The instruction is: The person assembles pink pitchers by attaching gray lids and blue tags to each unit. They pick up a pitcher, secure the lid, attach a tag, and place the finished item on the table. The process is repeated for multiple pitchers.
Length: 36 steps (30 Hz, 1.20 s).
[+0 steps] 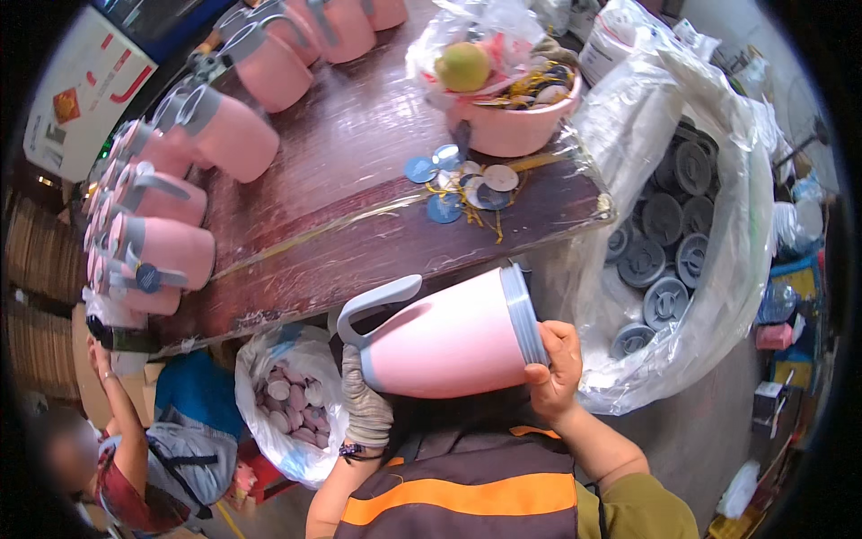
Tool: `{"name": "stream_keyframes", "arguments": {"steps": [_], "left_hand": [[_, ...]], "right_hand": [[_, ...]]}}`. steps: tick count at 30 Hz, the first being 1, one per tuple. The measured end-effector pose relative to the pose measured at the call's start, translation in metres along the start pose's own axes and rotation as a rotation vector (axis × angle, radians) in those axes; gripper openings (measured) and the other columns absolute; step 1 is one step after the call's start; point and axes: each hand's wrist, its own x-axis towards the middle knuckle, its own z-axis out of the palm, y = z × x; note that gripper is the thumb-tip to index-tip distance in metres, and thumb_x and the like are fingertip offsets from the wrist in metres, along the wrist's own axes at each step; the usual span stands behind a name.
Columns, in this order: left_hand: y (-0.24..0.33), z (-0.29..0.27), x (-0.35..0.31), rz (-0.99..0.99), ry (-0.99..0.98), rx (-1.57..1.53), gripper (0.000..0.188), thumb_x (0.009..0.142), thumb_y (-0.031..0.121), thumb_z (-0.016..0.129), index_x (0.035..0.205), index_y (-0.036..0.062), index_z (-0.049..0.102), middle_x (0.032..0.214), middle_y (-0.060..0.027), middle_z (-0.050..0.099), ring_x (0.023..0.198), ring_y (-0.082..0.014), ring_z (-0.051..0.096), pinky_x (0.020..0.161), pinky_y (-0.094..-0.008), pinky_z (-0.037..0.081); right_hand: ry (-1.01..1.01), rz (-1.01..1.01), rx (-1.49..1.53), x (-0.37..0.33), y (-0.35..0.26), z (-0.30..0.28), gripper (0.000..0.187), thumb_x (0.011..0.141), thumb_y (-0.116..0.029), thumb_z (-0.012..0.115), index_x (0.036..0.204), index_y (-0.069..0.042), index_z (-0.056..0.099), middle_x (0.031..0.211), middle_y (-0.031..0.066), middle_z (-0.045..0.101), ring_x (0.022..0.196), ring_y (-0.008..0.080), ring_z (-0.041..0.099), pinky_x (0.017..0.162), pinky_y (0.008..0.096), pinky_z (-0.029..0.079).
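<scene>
A pink jug (pixel 444 341) with a grey handle lies tilted on its side in front of me, held between both hands. My left hand (pixel 365 404), in a pale knitted glove, supports the jug's left end below the handle; part of its fingers is hidden. At the other end, my bare right hand (pixel 553 370) grips the grey ribbed ring (pixel 523 310), thumb toward me. To the right stands a large clear plastic bag (pixel 620 368) containing several round grey plastic caps (pixel 663 218).
Several pink jugs (pixel 235 133) stand along the left of the dark wooden table (pixel 350 171). A pink tub (pixel 512 130) and round tags (pixel 444 208) sit near its right corner. Below is a bag of small pinkish pieces (pixel 292 400). A co-worker's arm (pixel 130 422) reaches up at left.
</scene>
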Motion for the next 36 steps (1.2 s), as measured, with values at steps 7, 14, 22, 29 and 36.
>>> {"name": "stream_keyframes", "arguments": {"steps": [7,14,22,29,36], "left_hand": [[0.008,-0.019,-0.007,0.049,0.028,0.036,0.042,0.093,0.039,0.056,0.116,0.0035,0.055,0.111,-0.0077,0.061,0.099,-0.0183,0.059,0.091,-0.0337,0.047],[0.026,-0.012,-0.016,-0.031,-0.011,-0.062,0.043,0.096,0.036,0.052,0.120,0.0018,0.053,0.116,-0.0096,0.060,0.102,-0.0189,0.059,0.090,-0.0347,0.049],[0.042,-0.003,-0.012,0.373,-0.036,0.092,0.043,0.099,0.032,0.047,0.127,0.0006,0.050,0.121,-0.0116,0.057,0.105,-0.0226,0.058,0.094,-0.0366,0.047],[0.030,-0.032,-0.014,-0.369,0.179,-0.176,0.048,0.091,0.046,0.057,0.119,0.0060,0.056,0.112,-0.0110,0.064,0.100,-0.0261,0.061,0.092,-0.0435,0.049],[0.032,-0.050,-0.011,-0.112,0.159,-0.166,0.060,0.086,0.052,0.060,0.124,0.0059,0.053,0.122,-0.0115,0.060,0.112,-0.0273,0.056,0.100,-0.0449,0.042]], "right_hand": [[-0.055,-0.161,0.009,0.006,-0.007,0.018,0.052,0.092,-0.040,0.050,0.114,0.006,0.062,0.095,0.0138,0.054,0.084,0.0239,0.052,0.075,0.0332,0.043],[-0.141,-0.293,0.119,0.009,-0.001,0.017,0.061,0.093,-0.049,0.048,0.113,0.006,0.062,0.090,0.0127,0.053,0.082,0.0234,0.050,0.072,0.0342,0.041],[-0.054,-0.015,0.357,0.014,-0.008,0.036,0.063,0.094,-0.051,0.046,0.117,0.006,0.060,0.093,0.0104,0.054,0.086,0.0205,0.048,0.076,0.0324,0.039],[-0.353,-0.580,0.198,0.043,-0.027,0.024,0.052,0.081,-0.041,0.062,0.114,-0.001,0.066,0.080,0.0047,0.051,0.066,0.0202,0.049,0.062,0.0334,0.040],[-0.467,-0.271,0.275,0.034,-0.011,0.027,0.068,0.085,-0.055,0.056,0.123,0.001,0.058,0.102,0.0132,0.054,0.092,0.0245,0.052,0.082,0.0361,0.042]]}}
